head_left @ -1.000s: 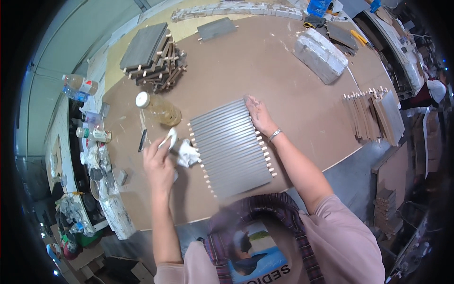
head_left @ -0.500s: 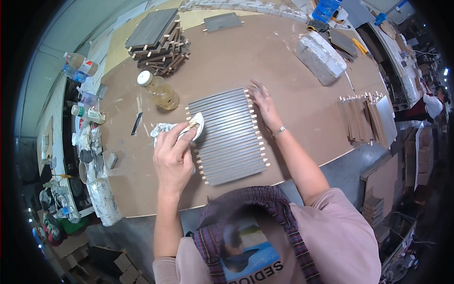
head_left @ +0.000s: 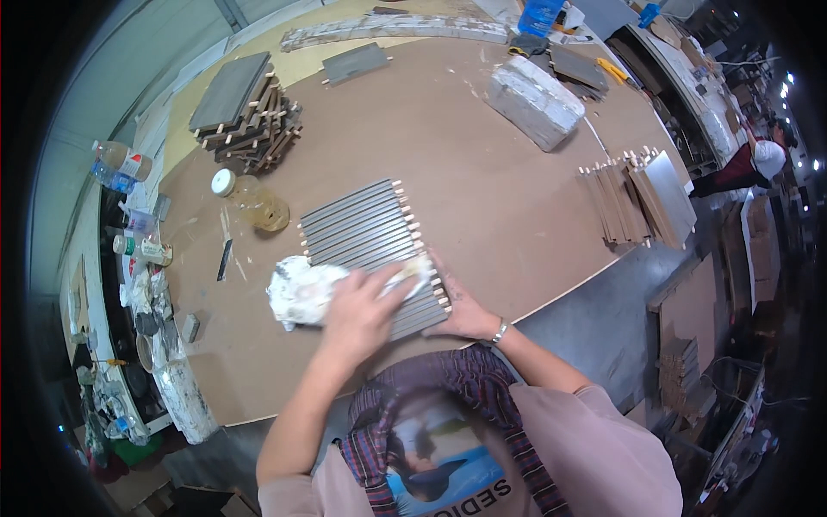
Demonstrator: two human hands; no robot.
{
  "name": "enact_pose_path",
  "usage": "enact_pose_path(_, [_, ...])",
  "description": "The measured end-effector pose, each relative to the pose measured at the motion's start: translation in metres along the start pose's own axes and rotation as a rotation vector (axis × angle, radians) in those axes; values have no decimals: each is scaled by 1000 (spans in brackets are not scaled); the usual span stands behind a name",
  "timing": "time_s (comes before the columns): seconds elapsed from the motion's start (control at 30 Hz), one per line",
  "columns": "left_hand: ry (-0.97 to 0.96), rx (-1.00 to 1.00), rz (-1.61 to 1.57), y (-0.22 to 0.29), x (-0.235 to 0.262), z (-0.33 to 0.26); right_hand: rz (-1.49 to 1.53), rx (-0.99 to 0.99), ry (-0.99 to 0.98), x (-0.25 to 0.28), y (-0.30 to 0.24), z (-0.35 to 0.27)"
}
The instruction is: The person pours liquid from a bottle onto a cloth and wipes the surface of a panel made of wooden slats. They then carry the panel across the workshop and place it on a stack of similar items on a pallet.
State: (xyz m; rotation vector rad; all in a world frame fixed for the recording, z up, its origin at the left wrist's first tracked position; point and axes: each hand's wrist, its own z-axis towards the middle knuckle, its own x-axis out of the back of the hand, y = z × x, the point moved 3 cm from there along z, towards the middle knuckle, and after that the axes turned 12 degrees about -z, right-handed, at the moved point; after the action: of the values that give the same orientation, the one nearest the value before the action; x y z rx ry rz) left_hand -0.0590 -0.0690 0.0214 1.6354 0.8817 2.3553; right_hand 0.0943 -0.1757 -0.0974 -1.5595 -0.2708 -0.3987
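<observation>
- Workshop bench [head_left: 517,198], broad and brown, fills the view, with cluttered shelves along its left edge and another person in a white cap far off at the right.
- Panel [head_left: 372,250] of grey slats with pale dowel ends lies flat near the bench's front edge, directly before the person.
- Left hand [head_left: 360,308] is closed around a white rag [head_left: 301,291] and presses it on the panel's near left corner; a pale pad or sponge end [head_left: 413,267] sticks out past the fingers.
- Half a second ago that hand was at the panel's left edge with the rag mostly off the slats; now it lies further over them, so the wiping has moved onto the panel's near end.
- Right hand [head_left: 461,303] lies open and flat, palm down, on the panel's near right corner, steadying it; earlier it rested on the far right corner, so it has slid toward the body.
- Jar [head_left: 258,203] with a white lid sits just beyond the panel's left end, and a dark blade-like tool [head_left: 224,258] lies near it.
- Stack [head_left: 245,110] of similar panels stands at the far left, a wrapped grey block [head_left: 534,102] at the far middle, and more slats [head_left: 637,200] at the right edge.
</observation>
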Motion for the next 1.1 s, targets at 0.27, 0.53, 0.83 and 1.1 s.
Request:
enact_pose_path(0.27, [197, 529, 463, -93, 78, -140, 227, 22, 48, -8, 2, 3])
enact_pose_path(0.53, [511, 548, -469, -131, 21, -88, 81, -40, 21, 2, -4, 0])
enact_pose_path(0.83, [738, 423, -1085, -157, -19, -50, 108, -103, 54, -5, 2, -4])
enact_pose_path(1.1, [711, 395, -1183, -142, -34, -31, 30, -139, 52, -9, 8, -6])
